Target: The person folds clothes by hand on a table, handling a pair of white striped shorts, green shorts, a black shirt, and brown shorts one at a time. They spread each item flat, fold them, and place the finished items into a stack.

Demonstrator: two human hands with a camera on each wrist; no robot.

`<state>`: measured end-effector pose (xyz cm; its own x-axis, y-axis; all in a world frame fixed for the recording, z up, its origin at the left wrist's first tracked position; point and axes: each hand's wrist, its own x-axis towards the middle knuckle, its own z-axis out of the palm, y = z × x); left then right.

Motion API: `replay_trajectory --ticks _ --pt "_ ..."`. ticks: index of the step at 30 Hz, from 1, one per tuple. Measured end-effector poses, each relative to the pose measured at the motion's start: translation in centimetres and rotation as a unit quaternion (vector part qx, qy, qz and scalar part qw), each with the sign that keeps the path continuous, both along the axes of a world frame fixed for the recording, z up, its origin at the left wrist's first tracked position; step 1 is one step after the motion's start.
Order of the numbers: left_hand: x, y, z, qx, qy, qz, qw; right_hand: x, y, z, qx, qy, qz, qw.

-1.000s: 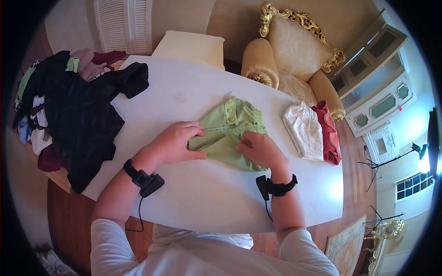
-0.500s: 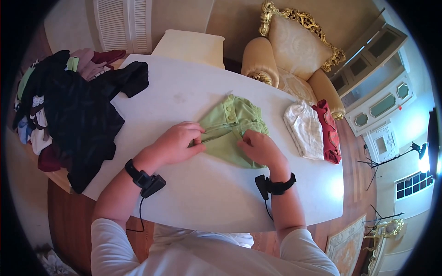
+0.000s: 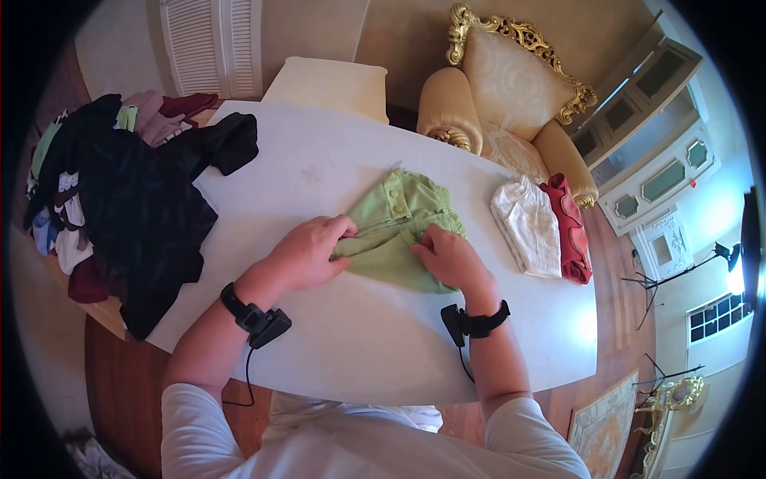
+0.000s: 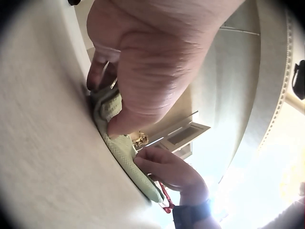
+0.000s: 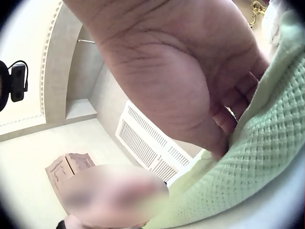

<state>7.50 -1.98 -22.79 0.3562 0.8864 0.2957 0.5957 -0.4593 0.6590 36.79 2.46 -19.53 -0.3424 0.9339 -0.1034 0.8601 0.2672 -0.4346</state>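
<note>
Green shorts [image 3: 384, 259] with buttons at the waist and a gathered waistband lie folded on the white table, their buttoned part toward the far side. At their left edge, my left hand [image 3: 307, 251] pinches the cloth between thumb and fingers; the left wrist view shows the layered green fabric [image 4: 112, 105] between them. My right hand [image 3: 455, 259] has its fingers curled over the near right part of the shorts. There, thumb and fingertips grip the textured cloth [image 5: 257, 143] in the right wrist view, the fingertips partly hidden behind it.
A black garment [image 3: 152, 207] tops a heap of mixed clothes at the left. Folded white shorts [image 3: 523, 223] and a red garment [image 3: 570, 231] lie at the table's right end. Beyond the white table [image 3: 359, 343] stand a gilded armchair [image 3: 511, 88] and a cream seat [image 3: 327, 84].
My left thumb has drawn a little nearer to the fingers, at the left edge of the shorts. The near edge of the shorts has shifted slightly away from me. My right hand has barely moved.
</note>
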Motion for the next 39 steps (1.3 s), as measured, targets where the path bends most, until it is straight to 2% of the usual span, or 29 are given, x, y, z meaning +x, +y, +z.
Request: replay_trajectory --ticks 3,6,9,11,14,17,21,24,29,32,36,39 --pt "-0.2 0.3 0.1 0.058 0.066 -0.036 0.996 0.2 0.2 -0.3 0.016 -0.012 -0.006 1.000" --pt "-0.4 0.5 0.0 0.067 0.061 -0.069 0.993 0.3 0.4 -0.5 0.045 -0.005 -0.008 0.999" --pt "0.2 -0.1 0.5 0.094 0.031 -0.051 0.994 0.5 0.4 -1.0 0.100 0.011 0.002 0.995" --pt "0.3 -0.2 0.6 0.034 0.029 -0.078 0.996 -0.2 -0.3 -0.4 0.166 0.026 0.013 0.986" --pt "0.5 -0.6 1.2 -0.068 0.008 -0.111 0.991 -1.2 -0.7 0.8 0.130 0.042 0.033 0.990" --pt "0.9 -1.0 2.4 -0.162 -0.016 -0.141 0.977 -1.1 -0.5 -0.2 0.103 0.045 0.068 0.991" --pt "1.1 -1.0 2.1 -0.313 -0.070 -0.182 0.930 -0.9 -0.4 -0.7 0.128 0.057 0.079 0.987" --pt "1.1 -1.2 2.8 -0.363 -0.086 -0.207 0.904 -1.0 -0.5 -1.1 0.171 0.064 0.069 0.981" --pt "1.0 -1.0 1.2 -0.362 -0.123 -0.219 0.898 -0.3 -0.1 -1.5 0.128 0.053 0.095 0.986" --pt "0.9 -1.2 2.0 -0.371 -0.113 -0.222 0.894 -0.7 -0.3 -0.3 0.089 0.071 0.075 0.991" --pt "1.4 -1.5 2.1 -0.354 -0.123 -0.208 0.904 -0.8 -0.1 -0.9 0.114 0.089 0.031 0.989" --pt "2.0 -1.7 2.6 -0.326 -0.047 -0.193 0.924 -0.8 -0.1 -1.2 0.128 0.084 0.033 0.988"
